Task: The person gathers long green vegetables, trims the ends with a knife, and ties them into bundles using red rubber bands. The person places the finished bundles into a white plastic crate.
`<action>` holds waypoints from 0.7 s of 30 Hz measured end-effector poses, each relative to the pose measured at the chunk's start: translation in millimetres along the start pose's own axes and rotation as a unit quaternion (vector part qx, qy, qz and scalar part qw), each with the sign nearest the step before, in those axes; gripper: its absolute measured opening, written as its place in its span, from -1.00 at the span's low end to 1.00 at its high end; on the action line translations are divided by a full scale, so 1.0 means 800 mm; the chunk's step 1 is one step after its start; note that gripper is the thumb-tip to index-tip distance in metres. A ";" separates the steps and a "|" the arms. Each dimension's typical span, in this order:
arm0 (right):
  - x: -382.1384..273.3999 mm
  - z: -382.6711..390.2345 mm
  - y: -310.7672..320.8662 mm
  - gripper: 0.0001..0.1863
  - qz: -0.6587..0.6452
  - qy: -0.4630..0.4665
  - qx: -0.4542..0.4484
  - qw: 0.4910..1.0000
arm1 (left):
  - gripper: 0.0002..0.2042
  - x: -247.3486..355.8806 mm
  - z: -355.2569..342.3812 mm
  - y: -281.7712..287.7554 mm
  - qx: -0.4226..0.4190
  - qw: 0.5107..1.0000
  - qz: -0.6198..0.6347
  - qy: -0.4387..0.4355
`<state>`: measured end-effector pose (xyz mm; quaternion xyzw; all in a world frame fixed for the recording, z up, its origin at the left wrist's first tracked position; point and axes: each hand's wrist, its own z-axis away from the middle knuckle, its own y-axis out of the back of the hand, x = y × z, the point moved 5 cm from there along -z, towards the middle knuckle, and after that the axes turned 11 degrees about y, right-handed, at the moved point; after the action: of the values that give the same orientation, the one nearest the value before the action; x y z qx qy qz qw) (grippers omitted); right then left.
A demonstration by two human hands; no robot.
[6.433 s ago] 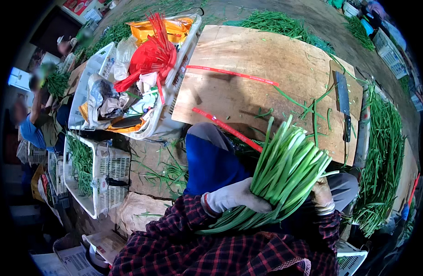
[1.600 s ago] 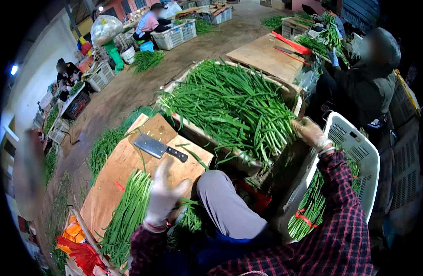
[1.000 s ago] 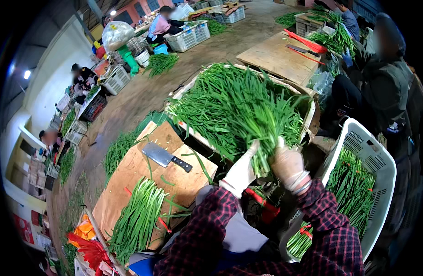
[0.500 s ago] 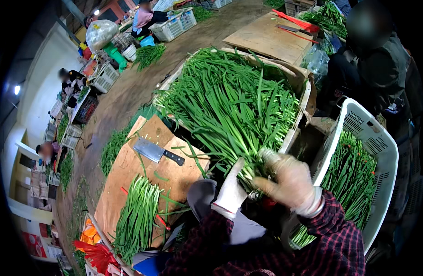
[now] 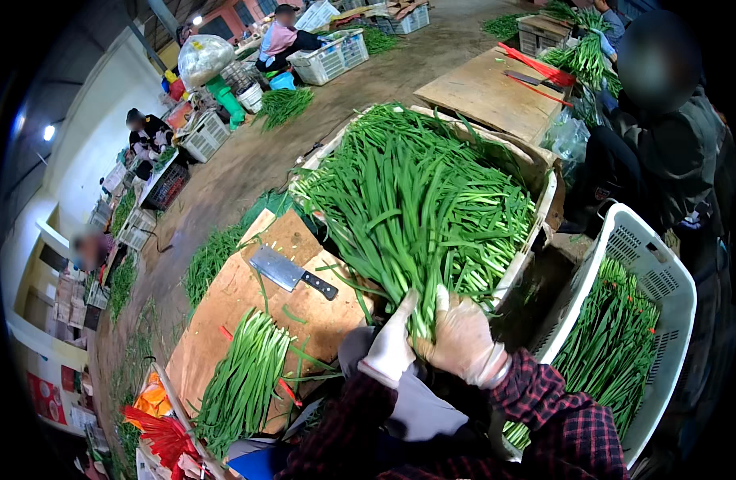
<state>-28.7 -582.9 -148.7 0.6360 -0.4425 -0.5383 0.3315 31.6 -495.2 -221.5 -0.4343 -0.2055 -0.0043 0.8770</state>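
Both my hands wear pale work gloves and close round the white stem ends of a bunch of garlic chives (image 5: 409, 264). My left hand (image 5: 389, 346) grips it from the left, and my right hand (image 5: 465, 341) presses in from the right, thumb pointing up. The bunch's green leaves fan out over a heap of garlic chives (image 5: 484, 212) in a crate (image 5: 518, 276) in front of me. To my left, a cleaver (image 5: 278, 268) with a black handle lies on a wooden board (image 5: 204, 344). Another pile of garlic chives (image 5: 244, 376) rests nearer on that board, with a red strip beside it.
A white plastic crate (image 5: 676, 298) holding tied chives stands close on my right. Beyond the heap is another board (image 5: 480, 92) with a knife and red strips. A person (image 5: 672, 152) sits at the far right. Red strips (image 5: 164, 440) hang at lower left.
My right hand has come in against the stems beside my left hand, and the bunch now stands more gathered and upright. The whole view has shifted slightly.
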 end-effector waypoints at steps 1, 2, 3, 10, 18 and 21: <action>-0.016 -0.001 0.007 -0.06 0.022 0.019 -0.015 0.999 | -0.57 0.000 0.009 0.020 0.078 0.996 -0.033 0.006; -0.027 0.003 0.011 -0.06 0.042 0.034 -0.032 0.998 | -0.60 -0.004 0.020 0.038 0.159 0.985 -0.064 0.016; -0.026 0.008 0.009 -0.07 0.061 0.053 -0.031 0.996 | -0.65 -0.003 0.044 -0.011 0.191 0.979 -0.069 -0.036; -0.017 0.015 0.016 0.06 -0.008 0.054 -0.062 0.997 | -0.66 -0.038 0.010 0.035 0.011 0.999 0.034 0.026; 0.078 0.007 0.004 -0.11 -0.308 -0.153 0.035 0.938 | -0.64 -0.034 0.025 0.021 -0.008 1.000 0.018 0.010; 0.060 0.000 -0.029 0.01 -0.238 -0.192 -0.067 0.950 | -0.66 -0.038 0.018 0.027 0.001 0.997 0.077 0.019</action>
<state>-22.4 -617.9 -188.6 0.5836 -0.2968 -0.7418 0.1446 3.0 -476.0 -241.0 -0.4480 -0.1545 0.0553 0.8788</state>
